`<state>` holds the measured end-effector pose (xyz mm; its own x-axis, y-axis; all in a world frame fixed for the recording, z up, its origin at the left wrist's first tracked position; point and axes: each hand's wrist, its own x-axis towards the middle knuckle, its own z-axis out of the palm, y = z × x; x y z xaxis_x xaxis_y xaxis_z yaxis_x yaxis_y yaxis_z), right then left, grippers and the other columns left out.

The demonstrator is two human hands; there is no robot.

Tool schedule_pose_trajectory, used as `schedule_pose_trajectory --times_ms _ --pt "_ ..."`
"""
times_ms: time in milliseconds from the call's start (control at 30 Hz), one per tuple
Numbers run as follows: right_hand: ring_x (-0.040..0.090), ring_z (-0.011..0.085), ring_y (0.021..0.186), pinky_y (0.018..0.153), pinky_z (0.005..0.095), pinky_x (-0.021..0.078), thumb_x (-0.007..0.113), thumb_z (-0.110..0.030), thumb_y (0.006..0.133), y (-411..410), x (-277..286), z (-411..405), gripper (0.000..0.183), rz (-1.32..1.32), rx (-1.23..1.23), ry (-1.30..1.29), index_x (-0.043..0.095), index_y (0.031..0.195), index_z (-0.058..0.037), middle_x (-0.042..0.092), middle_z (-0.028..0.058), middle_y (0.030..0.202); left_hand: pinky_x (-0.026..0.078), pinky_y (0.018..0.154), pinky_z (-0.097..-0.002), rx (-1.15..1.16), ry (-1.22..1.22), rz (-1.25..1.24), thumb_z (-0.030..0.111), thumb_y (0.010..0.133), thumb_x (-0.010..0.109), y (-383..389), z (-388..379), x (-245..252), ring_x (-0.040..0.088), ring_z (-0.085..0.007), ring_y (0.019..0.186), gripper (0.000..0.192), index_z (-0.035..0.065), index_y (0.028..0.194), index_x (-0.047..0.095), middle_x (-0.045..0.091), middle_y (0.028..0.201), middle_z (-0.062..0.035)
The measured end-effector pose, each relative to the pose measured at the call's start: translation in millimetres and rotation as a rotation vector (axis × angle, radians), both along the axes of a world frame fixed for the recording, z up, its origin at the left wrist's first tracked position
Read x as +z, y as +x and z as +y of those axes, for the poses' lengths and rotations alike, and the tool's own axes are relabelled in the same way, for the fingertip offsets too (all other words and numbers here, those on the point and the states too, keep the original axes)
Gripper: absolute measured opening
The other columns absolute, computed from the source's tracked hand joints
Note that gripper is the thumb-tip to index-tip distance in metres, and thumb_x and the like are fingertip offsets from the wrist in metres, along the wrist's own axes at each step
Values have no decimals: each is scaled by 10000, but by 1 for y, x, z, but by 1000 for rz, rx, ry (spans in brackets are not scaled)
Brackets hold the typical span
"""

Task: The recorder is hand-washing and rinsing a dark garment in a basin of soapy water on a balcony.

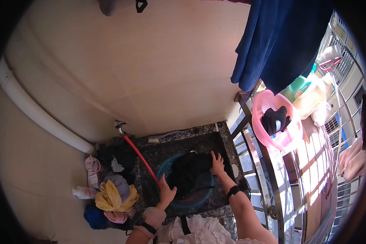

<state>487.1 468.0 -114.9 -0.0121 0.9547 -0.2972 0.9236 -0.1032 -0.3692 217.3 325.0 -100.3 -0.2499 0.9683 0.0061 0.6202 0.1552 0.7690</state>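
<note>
A blue plastic basin [198,203] with a perforated side stands in the dark stone sink [149,149]. Bunched black cloth [189,167] fills much of it. My left hand [167,191] is at the basin's left rim, thumb over the inside. The end of a red hose [142,157] runs down to its fingers; whether they grip hose or rim is hidden. On the opposite side, my right hand [217,164] touches the cloth's edge near the rim with its fingers spread. The hose comes from a metal tap [120,128] on the wall.
Left of the sink lie yellow cloth [113,198], several other garments and a white bottle [84,192]. A brush [154,140] rests on the back ledge. Beyond the railing [266,170], a pink basin [257,122] holds dark cloth, near detergent bottles [311,97]. Dark blue fabric [274,42] hangs above.
</note>
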Motion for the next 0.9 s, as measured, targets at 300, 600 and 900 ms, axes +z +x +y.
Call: schedule_pose_trajectory --times_ms 300,600,900 --pt "532 291 1164 966 339 445 783 -51 573 26 -106 6 773 710 -354 3 489 1287 -30 542 173 1239 340 977 -663 -514 -491 491 308 631 832 45 25 -40 165 -466 1365 875 235 1380 387 144 1518 -156" --pt "540 341 854 721 405 473 653 38 496 -22 67 -37 337 454 322 344 581 821 -16 535 127 805 381 980 -573 -604 -556 728 460 727 725 43 34 -103 269 -368 1350 684 218 1322 491 374 1425 -93" --pt "478 435 1117 895 447 467 633 48 617 -107 17 -66 775 518 105 -30 378 1330 -119 373 204 1251 381 1022 -421 4 -370 -51 373 690 775 -21 -33 -176 448 -291 1199 684 60 1255 549 448 1344 -144"
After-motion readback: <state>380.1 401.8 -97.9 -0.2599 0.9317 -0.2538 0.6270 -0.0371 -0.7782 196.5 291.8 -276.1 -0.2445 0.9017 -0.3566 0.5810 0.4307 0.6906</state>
